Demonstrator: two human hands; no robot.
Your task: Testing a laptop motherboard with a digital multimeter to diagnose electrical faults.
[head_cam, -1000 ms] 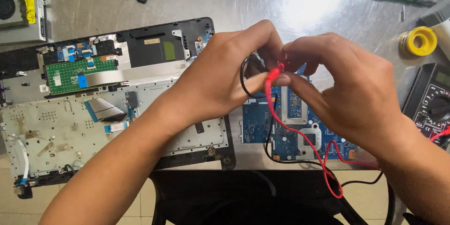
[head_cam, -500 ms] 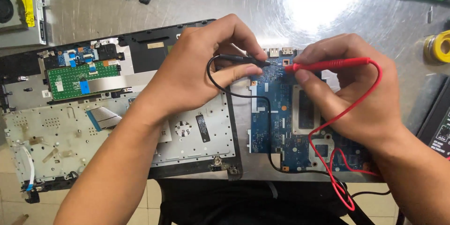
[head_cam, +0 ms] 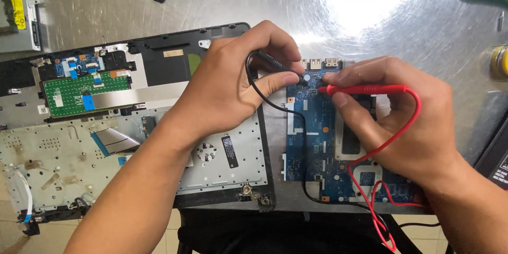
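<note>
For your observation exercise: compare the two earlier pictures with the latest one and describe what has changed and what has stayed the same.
A second ago both hands held the probes together above the board. Since then the left hand has brought the black probe down and the right hand the red probe, tips now close together near the top edge of the blue board. Nothing was let go. The laptop case and table items stayed put.

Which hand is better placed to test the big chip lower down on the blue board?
Probably the right hand: it lies over the blue board with the red probe; the left hand rests beside it.
</note>
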